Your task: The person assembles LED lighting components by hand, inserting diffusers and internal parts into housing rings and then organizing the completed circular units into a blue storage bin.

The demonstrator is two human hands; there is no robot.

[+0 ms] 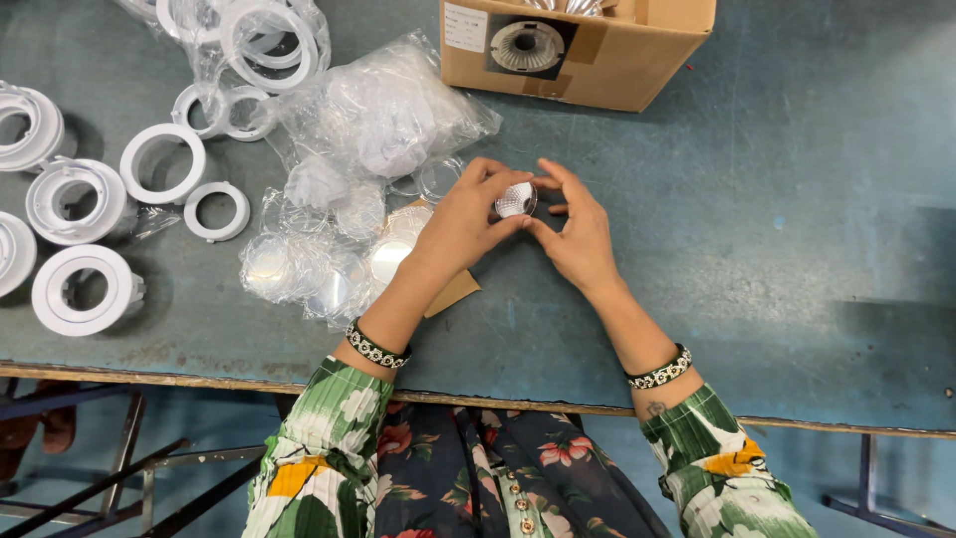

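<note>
My left hand [468,221] and right hand [576,234] both pinch the small faceted reflector [516,200], fingertips clamped on its rim | held just above the blue table [777,229], mid-scene | its open face seems to tilt up toward me, axis near-far | bagged clear lenses [329,264] left | cardboard box [578,50] far.

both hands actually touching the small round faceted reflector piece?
Touching. The head view shows the left hand and right hand pinching the small round silvery faceted reflector between their fingertips, with no gap visible, above the blue-green table.
</note>
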